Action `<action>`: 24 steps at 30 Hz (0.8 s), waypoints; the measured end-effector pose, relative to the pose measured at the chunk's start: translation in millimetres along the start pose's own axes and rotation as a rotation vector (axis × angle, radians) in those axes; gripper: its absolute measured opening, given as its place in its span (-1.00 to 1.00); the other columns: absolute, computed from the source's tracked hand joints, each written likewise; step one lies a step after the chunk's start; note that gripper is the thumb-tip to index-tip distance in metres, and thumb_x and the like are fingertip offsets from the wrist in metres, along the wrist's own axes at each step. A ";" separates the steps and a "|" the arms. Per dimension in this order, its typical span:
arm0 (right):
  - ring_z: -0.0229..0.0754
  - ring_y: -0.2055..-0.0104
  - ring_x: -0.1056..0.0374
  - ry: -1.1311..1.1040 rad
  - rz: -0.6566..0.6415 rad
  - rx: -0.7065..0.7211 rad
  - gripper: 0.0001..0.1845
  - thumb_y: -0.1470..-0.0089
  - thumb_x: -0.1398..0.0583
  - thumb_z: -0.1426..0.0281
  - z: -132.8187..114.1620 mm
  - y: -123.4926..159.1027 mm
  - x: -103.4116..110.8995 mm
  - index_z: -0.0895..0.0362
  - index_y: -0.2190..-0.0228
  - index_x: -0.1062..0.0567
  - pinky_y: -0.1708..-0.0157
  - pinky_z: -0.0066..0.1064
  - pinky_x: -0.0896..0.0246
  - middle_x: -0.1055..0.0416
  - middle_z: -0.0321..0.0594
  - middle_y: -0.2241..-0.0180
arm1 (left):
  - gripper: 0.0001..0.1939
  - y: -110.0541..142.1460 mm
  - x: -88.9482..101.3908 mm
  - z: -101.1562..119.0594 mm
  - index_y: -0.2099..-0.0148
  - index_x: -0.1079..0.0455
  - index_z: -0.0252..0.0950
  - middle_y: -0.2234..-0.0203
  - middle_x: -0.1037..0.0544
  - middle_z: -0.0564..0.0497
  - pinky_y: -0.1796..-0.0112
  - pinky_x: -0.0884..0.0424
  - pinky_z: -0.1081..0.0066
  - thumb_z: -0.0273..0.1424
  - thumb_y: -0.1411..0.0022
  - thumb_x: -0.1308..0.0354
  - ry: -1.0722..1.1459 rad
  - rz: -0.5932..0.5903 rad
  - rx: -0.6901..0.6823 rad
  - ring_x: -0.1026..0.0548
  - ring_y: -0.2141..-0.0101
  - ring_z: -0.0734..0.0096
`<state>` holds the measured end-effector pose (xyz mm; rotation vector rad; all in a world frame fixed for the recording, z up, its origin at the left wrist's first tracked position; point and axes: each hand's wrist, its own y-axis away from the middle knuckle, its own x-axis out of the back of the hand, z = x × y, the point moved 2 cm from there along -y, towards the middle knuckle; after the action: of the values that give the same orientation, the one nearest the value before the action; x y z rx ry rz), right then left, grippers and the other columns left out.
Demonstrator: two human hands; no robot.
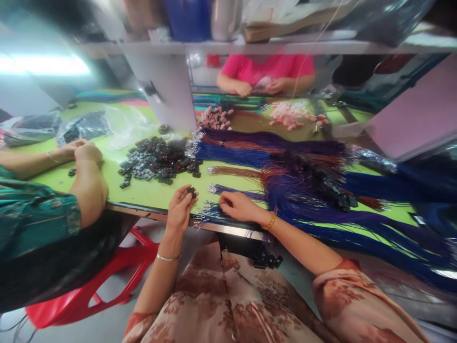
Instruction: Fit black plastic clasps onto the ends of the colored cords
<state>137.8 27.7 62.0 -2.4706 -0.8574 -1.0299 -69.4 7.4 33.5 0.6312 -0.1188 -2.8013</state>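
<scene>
Between the thumb and fingers of my left hand (180, 206) is a small black plastic connector housing (192, 192), held over the table's front edge. My right hand (237, 206) rests over the blue wires (250, 191), its fingers curled together near their metal-tipped ends. Whether a wire is pinched in those fingers is hidden. A heap of black connector housings (157, 159) lies beyond my left hand. Brown wires (235, 172) and more blue wires (232, 155) stretch across the table to the right. Several housings joined to wires (321, 178) lie on top of the bundles.
A co-worker's hands (84, 151) are at the left, near plastic bags (89, 126). Across the table, a person in a pink shirt (267, 71) sits behind pink connector pieces (289, 115). A shelf edge (250, 47) runs overhead. A red stool (96, 281) stands lower left.
</scene>
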 end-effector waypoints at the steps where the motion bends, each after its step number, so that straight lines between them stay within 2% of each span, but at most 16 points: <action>1: -0.35 0.52 -0.15 -0.073 0.014 0.005 -0.93 -0.05 -0.09 0.48 -4.3 -6.0 -2.3 0.15 0.44 -0.37 0.46 -0.51 0.03 -0.32 -0.36 0.54 | -0.67 0.7 0.1 0.0 0.14 -0.44 -0.25 0.27 -0.51 -0.01 0.29 -0.44 0.51 -0.42 0.02 -0.32 0.014 0.013 0.003 -0.53 0.27 0.44; 5: -0.37 0.51 -0.16 -0.286 0.043 0.018 -0.93 -0.01 -0.11 0.47 -19.9 -27.8 -10.7 0.17 0.48 -0.39 0.46 -0.54 -0.02 -0.30 -0.38 0.55 | -0.71 5.3 -0.8 -8.0 0.15 -0.43 -0.26 0.32 -0.53 0.00 0.25 -0.43 0.48 -0.42 -0.02 -0.30 0.092 0.020 0.079 -0.51 0.29 0.47; 9: -0.37 0.52 -0.14 -0.333 0.092 -0.017 -0.92 0.01 -0.13 0.43 -17.9 -29.4 -14.2 0.18 0.49 -0.41 0.49 -0.54 0.00 -0.30 -0.38 0.56 | -0.72 13.0 -7.7 -20.1 0.15 -0.43 -0.29 0.35 -0.53 -0.01 0.26 -0.44 0.48 -0.45 -0.03 -0.30 0.172 -0.054 0.183 -0.50 0.33 0.50; 16: -0.35 0.49 -0.15 -0.106 0.334 0.066 -0.97 0.07 -0.19 0.45 -7.9 -14.2 -9.4 0.16 0.48 -0.42 0.44 -0.51 0.01 -0.34 -0.34 0.51 | -0.74 19.6 -27.0 -28.9 0.11 -0.45 -0.34 0.30 -0.54 -0.03 0.24 -0.45 0.52 -0.51 -0.10 -0.24 0.272 -0.170 0.270 -0.49 0.33 0.52; 24: -0.31 0.48 -0.16 -0.015 0.329 0.095 -0.98 0.06 -0.17 0.48 -13.6 -12.5 -9.4 0.15 0.49 -0.39 0.42 -0.49 0.00 -0.34 -0.30 0.50 | -0.74 17.9 -28.5 -33.3 0.11 -0.45 -0.34 0.26 -0.54 -0.07 0.21 -0.42 0.46 -0.48 -0.11 -0.24 0.251 -0.174 0.245 -0.49 0.31 0.48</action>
<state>117.4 26.7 65.3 -2.4333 -0.4688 -0.8354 -25.9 -2.6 17.6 1.0936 -0.3775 -2.8644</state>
